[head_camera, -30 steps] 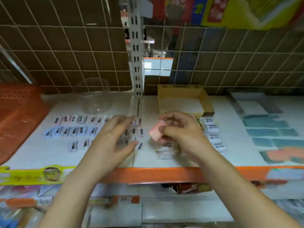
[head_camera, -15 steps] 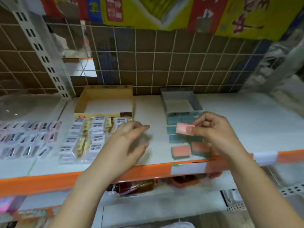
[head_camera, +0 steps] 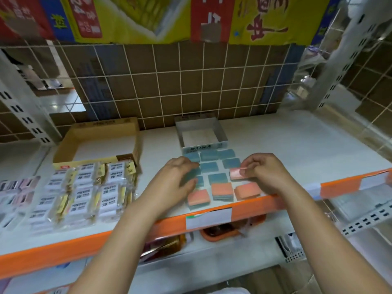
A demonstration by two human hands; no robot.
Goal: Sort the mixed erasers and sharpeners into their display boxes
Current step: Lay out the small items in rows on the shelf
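Observation:
Blue erasers (head_camera: pixel 209 167) and pink-topped erasers (head_camera: pixel 222 190) lie in rows on the white shelf, in front of a small white display box (head_camera: pixel 220 143). My right hand (head_camera: pixel 266 171) pinches one pink eraser (head_camera: pixel 235 173) low over the right end of the rows. My left hand (head_camera: pixel 178 177) rests flat with relaxed fingers on the blue erasers at the left of the rows. A brown cardboard display box (head_camera: pixel 63 147) stands further left, with wrapped white 2B erasers (head_camera: pixel 84 187) laid out before it.
The shelf's orange front edge (head_camera: pixel 275 205) runs just below the erasers. A brown tiled wall (head_camera: pixel 191 81) closes the back. Small barcoded packets (head_camera: pixel 14 187) lie at the far left. A lower shelf holds an orange tray (head_camera: pixel 220 232).
The view swung right from the left shelf section to the blue and pink rows. My right hand carried the pink eraser down to them, and my left hand came to rest on the blue erasers.

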